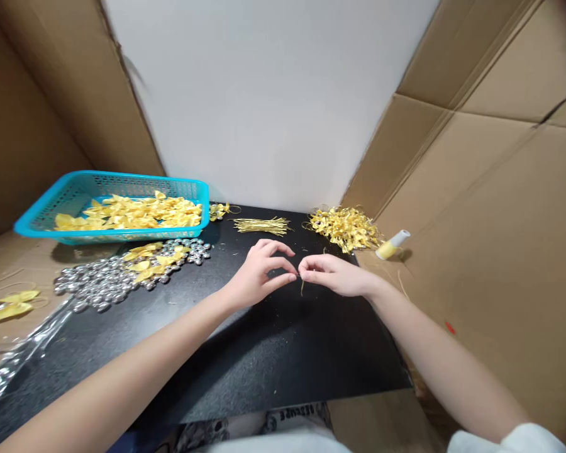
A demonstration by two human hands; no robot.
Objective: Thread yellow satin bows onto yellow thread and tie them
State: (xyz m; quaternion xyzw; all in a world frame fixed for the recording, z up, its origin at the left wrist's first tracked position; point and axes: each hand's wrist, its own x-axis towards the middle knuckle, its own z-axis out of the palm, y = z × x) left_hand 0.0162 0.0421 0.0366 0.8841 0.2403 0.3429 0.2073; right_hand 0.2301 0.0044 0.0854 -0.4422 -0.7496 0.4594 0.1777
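Over the middle of the black tabletop, my right hand pinches a short, thin golden strand that hangs below its fingertips. My left hand is just beside it, fingers curved and apart, with nothing visible between them; its thumb tip is close to my right fingertips. Beyond my hands lies a bundle of gold ties. To its right is a heap of yellow ribbon bows with thin loops.
A blue basket of yellow ribbon pieces stands at the back left. Silver beads lie before it, some under yellow bows. A yellow thread spool is at the right, near cardboard walls.
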